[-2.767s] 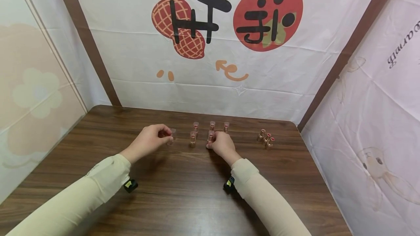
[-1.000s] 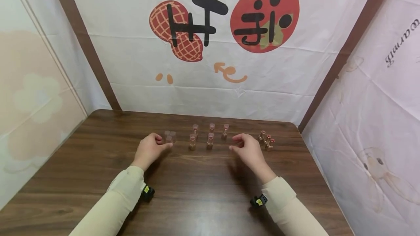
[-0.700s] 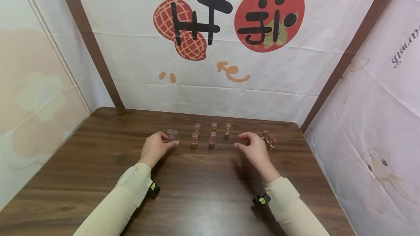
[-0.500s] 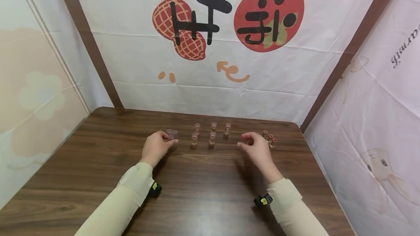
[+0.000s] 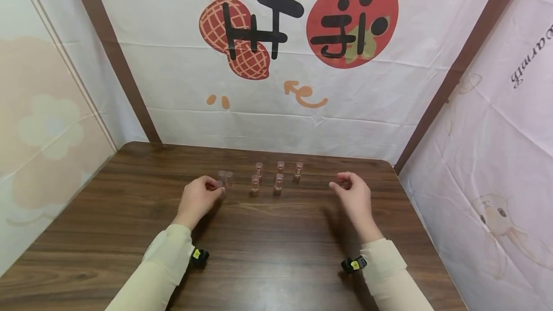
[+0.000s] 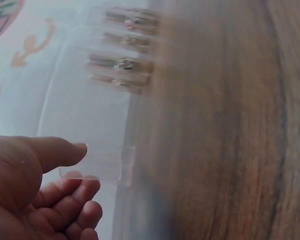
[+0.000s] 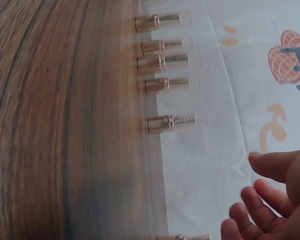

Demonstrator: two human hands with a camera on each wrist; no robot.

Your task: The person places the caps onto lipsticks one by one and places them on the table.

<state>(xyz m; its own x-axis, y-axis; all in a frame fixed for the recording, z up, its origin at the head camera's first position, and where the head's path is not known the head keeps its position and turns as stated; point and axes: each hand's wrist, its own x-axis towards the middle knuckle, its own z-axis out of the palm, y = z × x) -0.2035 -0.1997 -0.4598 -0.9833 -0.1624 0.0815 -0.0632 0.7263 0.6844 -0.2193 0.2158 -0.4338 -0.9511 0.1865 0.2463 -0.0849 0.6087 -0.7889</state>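
My left hand (image 5: 196, 200) pinches a clear lipstick cap (image 5: 220, 185) between thumb and fingers; the left wrist view shows this clear cap (image 6: 97, 166) lying between them. Two more clear caps (image 5: 229, 179) stand just behind it. Out to the right, my right hand (image 5: 356, 198) hovers with thumb and fingers apart, holding nothing. It hides the group of uncapped lipsticks from the head view; at the bottom of the right wrist view only a sliver of one lipstick (image 7: 182, 237) shows. Between the hands, several capped lipsticks (image 5: 278, 185) stand upright in two loose rows.
The brown wooden table (image 5: 268, 253) ends at a printed white cloth backdrop (image 5: 181, 124). Cloth walls also rise at the left and right sides. The nearest capped lipstick (image 5: 255, 185) stands a short way right of my left hand.
My right hand let go of a capped lipstick in the front row, then moved right in front of the uncapped lipsticks. My left hand has drawn one clear cap slightly toward me, off the cluster.
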